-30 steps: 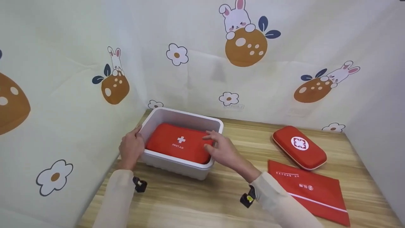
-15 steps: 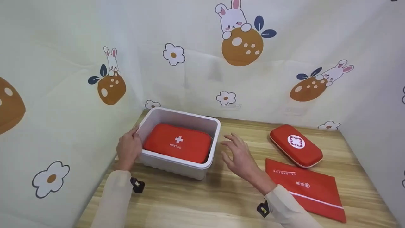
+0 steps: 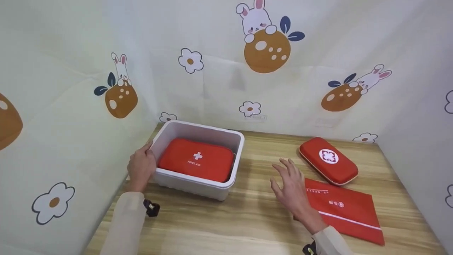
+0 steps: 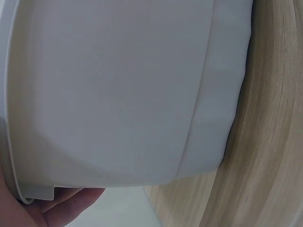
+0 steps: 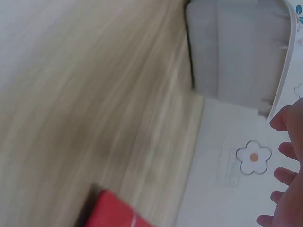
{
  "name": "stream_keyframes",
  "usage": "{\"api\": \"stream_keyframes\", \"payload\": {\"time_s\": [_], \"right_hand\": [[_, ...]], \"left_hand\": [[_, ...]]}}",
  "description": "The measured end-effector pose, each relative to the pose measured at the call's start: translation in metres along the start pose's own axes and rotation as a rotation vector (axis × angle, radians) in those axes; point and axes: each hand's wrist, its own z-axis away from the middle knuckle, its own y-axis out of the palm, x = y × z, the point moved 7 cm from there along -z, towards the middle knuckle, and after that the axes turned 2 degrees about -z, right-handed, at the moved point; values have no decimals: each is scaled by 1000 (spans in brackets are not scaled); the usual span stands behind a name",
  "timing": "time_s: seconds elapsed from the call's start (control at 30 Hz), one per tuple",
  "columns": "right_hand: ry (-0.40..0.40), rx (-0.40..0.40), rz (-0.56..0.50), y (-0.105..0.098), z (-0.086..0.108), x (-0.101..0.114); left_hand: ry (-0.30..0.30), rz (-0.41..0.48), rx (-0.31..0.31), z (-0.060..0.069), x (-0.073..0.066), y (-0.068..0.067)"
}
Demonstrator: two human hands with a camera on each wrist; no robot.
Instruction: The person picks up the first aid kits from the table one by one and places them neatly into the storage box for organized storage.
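Note:
A white plastic bin (image 3: 193, 186) stands at the left on the wooden table. Inside it lies a red first aid case (image 3: 196, 159) with a white cross, its face up. My left hand (image 3: 141, 166) grips the bin's left rim; the left wrist view shows its fingers (image 4: 71, 205) curled under the rim at one corner. To the right of the bin, my right hand (image 3: 292, 189) hovers with fingers spread and holds nothing. It is over the left edge of a flat red pouch (image 3: 348, 209) and covers part of it.
A red hard case (image 3: 329, 161) with a white round emblem lies at the back right, behind the pouch. Fabric walls (image 3: 212, 88) printed with rabbits and flowers rise at the back and both sides. Bare wooden tabletop (image 3: 254, 170) lies between bin and pouch.
My right hand has moved from the bin's right side, above the first aid case, rightward to the red pouch. My left hand keeps its grip on the rim. The view has shifted slightly.

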Motion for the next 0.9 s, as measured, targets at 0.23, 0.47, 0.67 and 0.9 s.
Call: {"api": "stream_keyframes", "payload": {"time_s": [0.23, 0.47, 0.67, 0.9], "right_hand": [[95, 39, 43, -4, 19, -26], [178, 34, 104, -17, 41, -56], [290, 101, 130, -32, 59, -84], [420, 182, 200, -53, 75, -110]], "left_hand": [[23, 3, 2, 1, 0, 0], [8, 12, -13, 1, 1, -2], [10, 9, -22, 0, 1, -3], [14, 15, 1, -1, -1, 0]]}}
